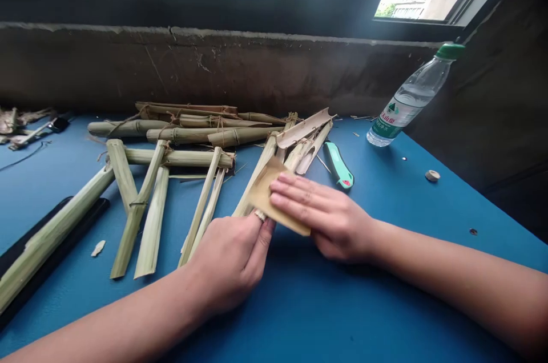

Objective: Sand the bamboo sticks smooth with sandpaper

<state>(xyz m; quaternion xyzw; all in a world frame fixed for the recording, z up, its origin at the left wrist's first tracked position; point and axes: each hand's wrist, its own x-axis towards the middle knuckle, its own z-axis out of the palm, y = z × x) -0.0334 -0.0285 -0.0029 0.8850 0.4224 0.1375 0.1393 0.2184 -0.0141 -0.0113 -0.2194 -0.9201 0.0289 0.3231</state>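
My right hand is wrapped round a tan sheet of sandpaper, fingers pressed on top, folding it over a long split cane strip. My left hand grips the near end of that same strip, with a ring on one finger. Both hands work low over the blue table, near the middle. The strip runs away from me towards a heap of split pieces.
Tied green cane sticks and bundled stalks lie at left and behind. A teal utility knife rests right of the strips. A tilted water bottle leans at the back right. A dark flat object lies left, under a stalk.
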